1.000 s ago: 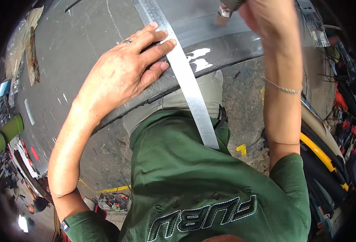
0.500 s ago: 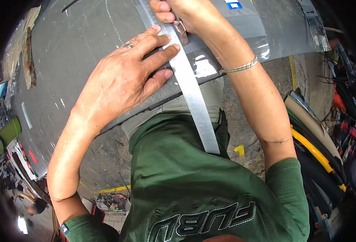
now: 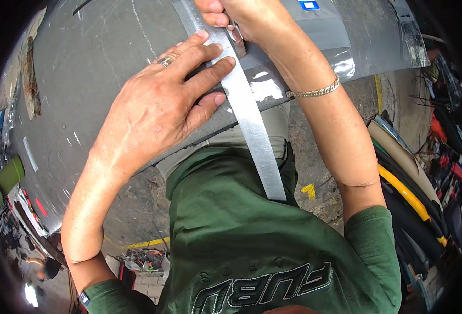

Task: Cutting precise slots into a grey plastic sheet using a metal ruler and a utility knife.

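A long flat metal ruler (image 3: 254, 131) lies across the grey table (image 3: 100, 57) and juts past its near edge towards my shirt. My left hand (image 3: 160, 97), a ring on one finger, rests on the ruler with its fingers spread, fingertips pressing on the metal and the thumb on the table side. My right hand (image 3: 236, 15) is closed beside the ruler's far part, partly cut off by the upper edge. From under its palm sticks the shiny end of a slim metal tool (image 3: 237, 41); its working end is hidden. Clear plastic sheeting (image 3: 266, 86) with a grey band lies under the ruler.
A blue-and-white label (image 3: 309, 5) lies on the sheet. A narrow worn strip (image 3: 30, 78) lies at the table's left. Rolled material, including a yellow roll (image 3: 403, 191), stands on the right; a green roll (image 3: 6, 183) is at the far left. A person (image 3: 45, 268) is at the lower left.
My right hand and forearm have shifted very slightly to the right and nearer, with the tool. The left hand keeps its place on the ruler.
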`<move>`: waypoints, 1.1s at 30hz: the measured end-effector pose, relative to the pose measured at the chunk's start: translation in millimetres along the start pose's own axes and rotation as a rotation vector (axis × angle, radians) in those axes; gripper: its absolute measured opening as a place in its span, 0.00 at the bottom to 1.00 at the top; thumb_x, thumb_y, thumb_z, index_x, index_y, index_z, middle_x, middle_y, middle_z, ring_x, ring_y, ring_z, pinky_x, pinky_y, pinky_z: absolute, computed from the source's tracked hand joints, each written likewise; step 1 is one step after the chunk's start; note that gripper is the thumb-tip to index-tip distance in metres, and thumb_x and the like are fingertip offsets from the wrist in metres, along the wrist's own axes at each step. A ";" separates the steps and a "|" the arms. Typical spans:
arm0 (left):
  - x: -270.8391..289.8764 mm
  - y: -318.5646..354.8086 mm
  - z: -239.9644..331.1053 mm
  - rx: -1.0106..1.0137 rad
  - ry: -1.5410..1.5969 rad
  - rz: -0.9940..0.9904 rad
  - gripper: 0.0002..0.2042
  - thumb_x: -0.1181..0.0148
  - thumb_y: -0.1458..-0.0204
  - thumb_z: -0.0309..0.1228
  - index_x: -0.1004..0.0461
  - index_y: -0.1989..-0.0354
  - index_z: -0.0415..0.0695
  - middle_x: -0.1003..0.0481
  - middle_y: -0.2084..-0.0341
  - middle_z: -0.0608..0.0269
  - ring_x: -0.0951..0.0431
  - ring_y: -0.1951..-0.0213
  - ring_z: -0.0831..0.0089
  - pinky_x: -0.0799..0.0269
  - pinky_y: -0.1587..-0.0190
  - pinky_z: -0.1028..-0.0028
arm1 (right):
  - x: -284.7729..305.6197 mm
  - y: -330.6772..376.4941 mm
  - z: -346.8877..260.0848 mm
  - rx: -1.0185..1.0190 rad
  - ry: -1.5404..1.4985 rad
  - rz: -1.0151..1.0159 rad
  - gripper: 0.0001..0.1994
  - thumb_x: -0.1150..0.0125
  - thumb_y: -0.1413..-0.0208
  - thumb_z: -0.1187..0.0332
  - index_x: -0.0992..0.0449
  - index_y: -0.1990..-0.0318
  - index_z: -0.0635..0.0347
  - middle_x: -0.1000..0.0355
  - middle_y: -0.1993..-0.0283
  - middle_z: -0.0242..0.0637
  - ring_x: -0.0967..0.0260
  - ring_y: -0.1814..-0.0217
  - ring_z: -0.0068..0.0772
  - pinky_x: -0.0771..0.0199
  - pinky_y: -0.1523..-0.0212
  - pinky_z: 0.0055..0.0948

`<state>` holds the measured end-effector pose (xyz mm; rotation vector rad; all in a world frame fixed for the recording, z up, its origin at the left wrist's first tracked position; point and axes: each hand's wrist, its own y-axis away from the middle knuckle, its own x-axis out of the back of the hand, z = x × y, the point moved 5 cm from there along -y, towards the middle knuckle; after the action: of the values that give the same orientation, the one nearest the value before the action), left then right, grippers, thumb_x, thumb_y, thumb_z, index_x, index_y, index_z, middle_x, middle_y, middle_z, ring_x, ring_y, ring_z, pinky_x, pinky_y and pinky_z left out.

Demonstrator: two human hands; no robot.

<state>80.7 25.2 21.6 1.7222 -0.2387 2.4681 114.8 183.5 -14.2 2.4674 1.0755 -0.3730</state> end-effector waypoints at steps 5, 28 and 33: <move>-1.2 -0.3 -0.1 -0.004 0.003 0.003 0.19 0.36 0.39 0.36 0.22 0.40 0.52 0.26 0.40 0.61 0.32 0.30 0.57 0.28 0.34 0.57 | 0.9 1.8 -1.5 0.000 -0.021 0.020 0.25 0.60 0.27 0.43 0.30 0.57 0.57 0.43 0.79 0.24 0.51 0.88 0.19 0.50 0.89 0.24; -2.0 0.5 -0.2 -0.004 -0.002 0.004 0.20 0.35 0.40 0.37 0.23 0.39 0.53 0.26 0.39 0.62 0.32 0.31 0.57 0.28 0.33 0.57 | 1.6 4.6 -5.3 0.102 0.050 0.066 0.26 0.60 0.27 0.43 0.30 0.56 0.61 0.41 0.79 0.26 0.47 0.88 0.20 0.46 0.89 0.25; -2.1 0.0 0.2 0.000 0.001 -0.010 0.20 0.35 0.40 0.36 0.23 0.38 0.52 0.27 0.39 0.60 0.32 0.31 0.55 0.29 0.33 0.57 | -0.6 5.3 -5.7 0.142 0.102 0.063 0.26 0.60 0.27 0.44 0.30 0.57 0.62 0.40 0.80 0.27 0.46 0.88 0.20 0.45 0.90 0.25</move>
<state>81.6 25.1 19.7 1.7177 -0.2293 2.4627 118.7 182.6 -7.5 2.6646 1.0411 -0.3172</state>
